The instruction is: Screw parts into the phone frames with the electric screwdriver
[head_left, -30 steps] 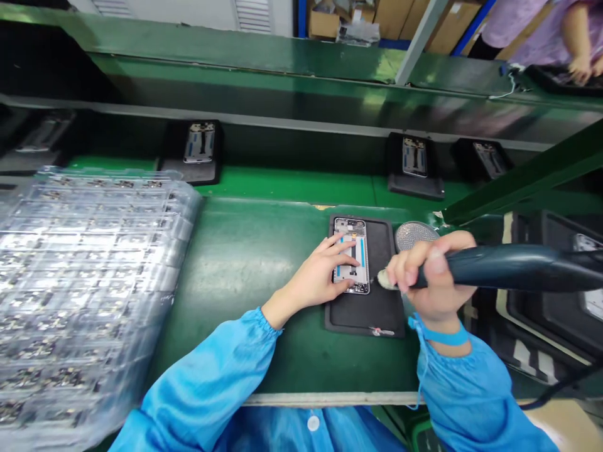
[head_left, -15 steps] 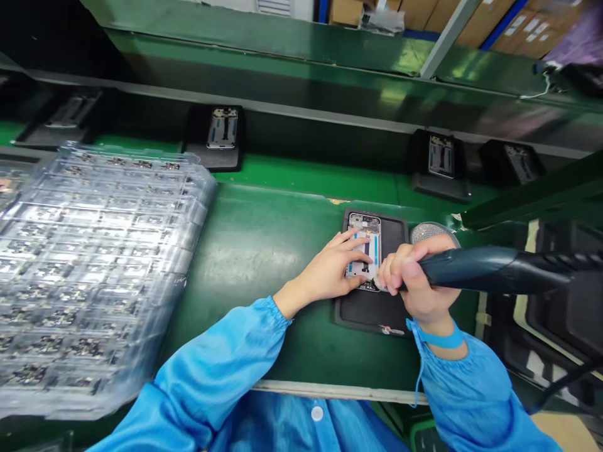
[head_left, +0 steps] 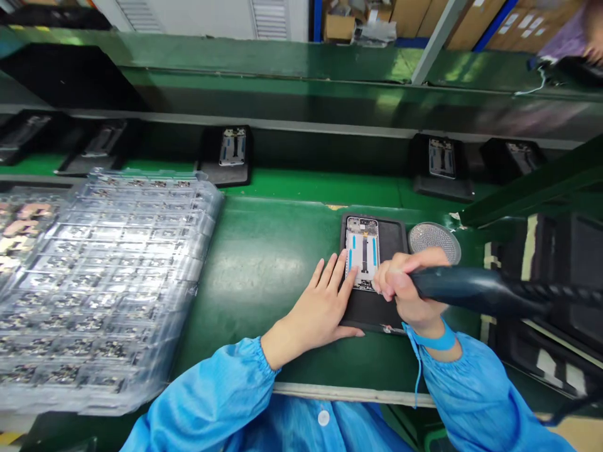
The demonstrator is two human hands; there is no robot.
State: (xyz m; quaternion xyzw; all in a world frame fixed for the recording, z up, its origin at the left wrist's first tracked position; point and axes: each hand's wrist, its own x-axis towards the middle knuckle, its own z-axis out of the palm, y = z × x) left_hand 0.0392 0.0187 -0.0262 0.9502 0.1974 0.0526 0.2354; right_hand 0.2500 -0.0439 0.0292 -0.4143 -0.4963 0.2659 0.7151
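Note:
A phone frame [head_left: 362,252] with two blue strips lies in a black tray [head_left: 394,242] on the green bench. My left hand [head_left: 326,302] rests flat with fingers spread at the tray's near left corner, fingertips against the frame's lower left edge. My right hand [head_left: 409,290] is closed around a dark electric screwdriver [head_left: 475,291], its front end down at the frame's lower right corner. The tip itself is hidden by my fingers.
A stack of clear blister trays [head_left: 108,276] with small parts fills the left. A round metal dish [head_left: 434,240] sits right of the tray. More phone frames on black trays [head_left: 233,150] [head_left: 441,161] ride the conveyor behind. Dark fixtures [head_left: 560,282] crowd the right.
My left hand slid off the top of the phone frame down to its lower left edge and flattened. My right hand brought the screwdriver left onto the frame's lower right corner.

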